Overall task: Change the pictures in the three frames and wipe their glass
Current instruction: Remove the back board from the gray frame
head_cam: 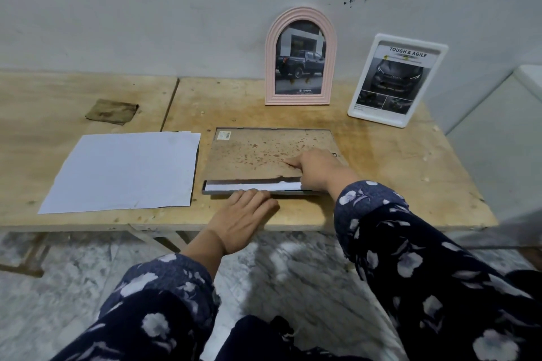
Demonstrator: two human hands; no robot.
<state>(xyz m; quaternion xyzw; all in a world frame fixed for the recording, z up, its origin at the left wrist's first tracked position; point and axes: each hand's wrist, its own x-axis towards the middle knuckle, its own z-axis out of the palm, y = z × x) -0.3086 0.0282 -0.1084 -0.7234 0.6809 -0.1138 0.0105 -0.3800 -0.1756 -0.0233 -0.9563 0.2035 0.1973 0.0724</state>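
A thin dark rectangular picture frame (pixel 265 192) is lying face down at the centre of the frame on the worn wooden table (pixel 396 173), its long axis running left to right. Its stained brown backing board (pixel 255 152) is sitting shifted toward the top of the frame, baring a white paper strip (pixel 252 185) along the near edge. The right hand (pixel 315 168) is pressing on the board's right part, thumb out, fingers hidden. The left hand (pixel 245 211), fingers flat and straight, is touching the near rail, holding nothing. The board's seating looks to turn on that bared gap, nearer the left hand.
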